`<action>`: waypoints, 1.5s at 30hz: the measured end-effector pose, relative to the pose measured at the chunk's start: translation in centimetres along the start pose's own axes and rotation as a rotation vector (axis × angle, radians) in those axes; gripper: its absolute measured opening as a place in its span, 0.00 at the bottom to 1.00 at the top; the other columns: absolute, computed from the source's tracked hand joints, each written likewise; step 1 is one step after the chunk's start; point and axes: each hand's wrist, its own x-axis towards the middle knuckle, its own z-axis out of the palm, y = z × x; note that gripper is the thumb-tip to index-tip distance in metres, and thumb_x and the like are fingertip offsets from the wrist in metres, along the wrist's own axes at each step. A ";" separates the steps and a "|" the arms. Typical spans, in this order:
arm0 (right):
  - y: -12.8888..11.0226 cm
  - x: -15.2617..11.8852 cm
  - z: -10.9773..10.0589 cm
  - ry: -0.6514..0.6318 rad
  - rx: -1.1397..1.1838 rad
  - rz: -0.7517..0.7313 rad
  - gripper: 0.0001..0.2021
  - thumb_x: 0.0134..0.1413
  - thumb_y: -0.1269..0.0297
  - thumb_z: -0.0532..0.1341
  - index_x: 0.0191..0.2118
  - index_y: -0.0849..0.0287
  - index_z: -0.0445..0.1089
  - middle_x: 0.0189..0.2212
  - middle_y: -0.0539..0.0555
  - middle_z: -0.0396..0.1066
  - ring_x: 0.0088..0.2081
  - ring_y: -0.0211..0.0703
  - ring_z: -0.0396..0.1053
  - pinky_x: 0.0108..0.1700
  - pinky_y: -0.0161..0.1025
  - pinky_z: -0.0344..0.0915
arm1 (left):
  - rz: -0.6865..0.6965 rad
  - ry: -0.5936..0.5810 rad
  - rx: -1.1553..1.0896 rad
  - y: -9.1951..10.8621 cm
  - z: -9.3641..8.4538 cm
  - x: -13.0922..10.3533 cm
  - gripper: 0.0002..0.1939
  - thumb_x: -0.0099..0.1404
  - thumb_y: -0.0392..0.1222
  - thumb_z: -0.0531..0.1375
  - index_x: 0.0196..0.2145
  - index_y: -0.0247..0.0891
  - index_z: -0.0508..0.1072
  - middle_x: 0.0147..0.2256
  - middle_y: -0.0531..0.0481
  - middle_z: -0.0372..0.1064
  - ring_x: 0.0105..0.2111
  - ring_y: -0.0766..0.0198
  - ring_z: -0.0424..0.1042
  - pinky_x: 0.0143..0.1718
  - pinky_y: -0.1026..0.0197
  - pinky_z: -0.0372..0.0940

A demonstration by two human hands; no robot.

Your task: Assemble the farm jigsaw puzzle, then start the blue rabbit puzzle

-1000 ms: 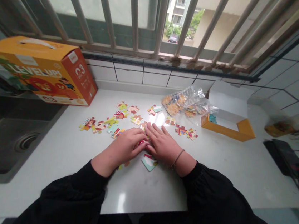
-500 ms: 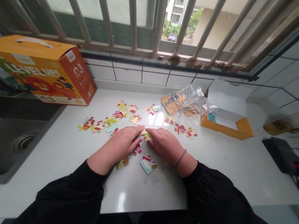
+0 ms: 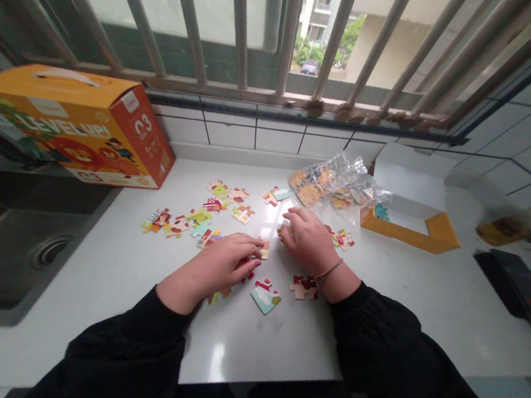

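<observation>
The left hand [image 3: 226,255] is held partly open, thumb and fingers slightly apart, with a tan puzzle piece [image 3: 265,249] at the fingertips, beyond the teal corner piece [image 3: 266,297]. The right hand [image 3: 307,239] is curled over mostly covered pieces [image 3: 282,233], beyond and right of the corner piece; whether anything is pinched cannot be told. A brown-and-pink piece [image 3: 304,288] is seen right of the corner piece. Farther beyond it, plastic bags [image 3: 314,182] and an open box [image 3: 405,235] are placed to the right, a carton [image 3: 76,133] to the left.
</observation>
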 end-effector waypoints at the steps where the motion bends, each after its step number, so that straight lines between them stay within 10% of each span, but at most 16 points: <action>1: 0.2 0.7 0.6 0.004 0.001 -0.001 0.23 0.77 0.59 0.56 0.67 0.65 0.75 0.68 0.70 0.73 0.69 0.62 0.70 0.73 0.56 0.65 | 0.022 -0.015 -0.022 0.1 0.0 0.0 0.10 0.80 0.40 0.60 0.50 0.44 0.83 0.62 0.43 0.81 0.63 0.51 0.79 0.66 0.44 0.73; 8: -0.1 6.2 3.7 -0.201 -0.063 0.089 0.39 0.80 0.51 0.55 0.81 0.76 0.54 0.82 0.76 0.51 0.82 0.69 0.51 0.81 0.65 0.52 | -0.225 0.116 0.226 -1.6 0.2 -0.4 0.23 0.81 0.48 0.60 0.68 0.38 0.75 0.76 0.33 0.64 0.76 0.41 0.63 0.77 0.32 0.59; 16: -1.2 5.4 3.1 -0.299 -0.008 -0.234 0.33 0.80 0.52 0.56 0.80 0.64 0.60 0.82 0.65 0.55 0.83 0.64 0.50 0.84 0.66 0.42 | -0.665 0.197 0.412 -5.6 -0.3 -1.9 0.36 0.80 0.60 0.58 0.78 0.42 0.63 0.81 0.29 0.51 0.79 0.22 0.51 0.74 0.13 0.46; 22: -1.2 4.9 2.6 -0.320 0.016 -0.301 0.28 0.79 0.52 0.59 0.75 0.57 0.70 0.80 0.63 0.60 0.80 0.64 0.57 0.82 0.67 0.49 | -0.781 0.095 0.433 -4.9 -1.1 -1.6 0.41 0.80 0.68 0.53 0.82 0.49 0.59 0.83 0.33 0.43 0.81 0.17 0.42 0.72 0.07 0.41; 32: -1.0 4.4 3.1 -0.349 -0.062 -0.011 0.44 0.78 0.35 0.53 0.85 0.61 0.51 0.86 0.66 0.38 0.85 0.68 0.40 0.82 0.70 0.43 | -0.752 -0.182 0.515 -0.7 -0.6 -0.4 0.46 0.81 0.72 0.50 0.85 0.49 0.46 0.85 0.39 0.24 0.84 0.32 0.26 0.77 0.16 0.31; 38: -1.5 2.8 2.5 -0.368 -0.074 0.012 0.45 0.78 0.35 0.52 0.86 0.60 0.48 0.86 0.64 0.36 0.86 0.66 0.37 0.83 0.69 0.42 | -0.756 -0.096 0.491 -1.1 -0.5 -0.5 0.46 0.82 0.72 0.47 0.86 0.48 0.45 0.85 0.40 0.25 0.84 0.32 0.27 0.77 0.16 0.33; 45: 0.0 -1.1 0.1 -0.303 -0.158 0.222 0.42 0.79 0.37 0.49 0.86 0.54 0.46 0.86 0.62 0.36 0.86 0.68 0.34 0.81 0.77 0.36 | -1.073 0.138 0.470 -3.5 -3.2 -2.5 0.50 0.80 0.75 0.42 0.86 0.42 0.44 0.85 0.33 0.26 0.83 0.22 0.30 0.73 0.08 0.35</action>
